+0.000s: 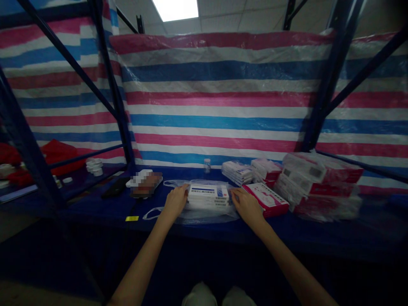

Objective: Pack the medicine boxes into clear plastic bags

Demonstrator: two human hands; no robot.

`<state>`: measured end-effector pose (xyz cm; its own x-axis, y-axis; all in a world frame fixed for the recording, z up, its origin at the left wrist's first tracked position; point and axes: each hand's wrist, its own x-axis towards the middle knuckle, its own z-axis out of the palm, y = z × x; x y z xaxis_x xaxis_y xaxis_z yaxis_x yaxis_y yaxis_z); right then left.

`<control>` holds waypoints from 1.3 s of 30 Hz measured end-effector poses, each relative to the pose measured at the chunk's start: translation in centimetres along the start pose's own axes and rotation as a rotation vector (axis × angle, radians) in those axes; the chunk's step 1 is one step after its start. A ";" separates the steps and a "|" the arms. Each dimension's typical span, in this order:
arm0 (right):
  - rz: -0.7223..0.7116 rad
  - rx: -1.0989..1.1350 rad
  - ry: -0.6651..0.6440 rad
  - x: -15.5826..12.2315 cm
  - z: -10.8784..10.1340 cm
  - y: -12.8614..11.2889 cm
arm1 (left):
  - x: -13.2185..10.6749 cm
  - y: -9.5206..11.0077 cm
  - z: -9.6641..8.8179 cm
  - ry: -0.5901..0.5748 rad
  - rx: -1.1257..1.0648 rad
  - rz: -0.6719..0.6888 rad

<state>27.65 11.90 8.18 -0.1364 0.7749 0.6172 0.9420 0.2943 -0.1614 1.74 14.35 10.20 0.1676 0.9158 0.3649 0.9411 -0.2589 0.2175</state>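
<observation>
A stack of white medicine boxes [208, 198] with blue print lies in the middle of the blue shelf, on or inside a clear plastic bag [204, 217]; which of the two I cannot tell. The bag's handle loops stretch to the left. My left hand [176, 201] is closed against the left end of the stack. At the opposite end, the bent fingers of my right hand [247, 205] press on the stack's right side. Just beyond that hand, a red and white box [266, 199] lies flat.
Plastic-wrapped red and white boxes [318, 185] are piled at right. White box bundles [237, 171] and a small clear bottle [207, 165] stand behind. Left are a dark flat object [115, 187], a blurred-out item [146, 185] and a yellow label [131, 219]. Blue posts [110, 80] flank the shelf [95, 212].
</observation>
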 end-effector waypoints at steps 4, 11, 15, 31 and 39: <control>0.028 0.296 -0.021 2.7 1.4 0.5 | 2.1 -0.8 0.8 -0.039 -0.062 -0.019; 0.044 0.270 -0.269 2.2 3.2 1.2 | 0.9 -1.0 3.1 -0.042 -0.006 -0.091; -0.078 0.231 -0.276 -0.9 2.1 1.8 | -1.7 -1.1 2.3 -0.008 -0.078 -0.010; -0.364 0.290 -0.703 8.9 0.4 -5.4 | -2.2 1.0 2.9 0.322 -0.953 -0.131; -0.114 0.783 -0.307 8.2 -2.0 -2.5 | -3.7 0.6 1.4 0.096 -0.469 0.022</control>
<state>24.79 16.46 15.16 -0.4016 0.8009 0.4442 0.4485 0.5948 -0.6671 2.12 11.20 7.72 0.1373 0.8816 0.4516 0.6998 -0.4090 0.5857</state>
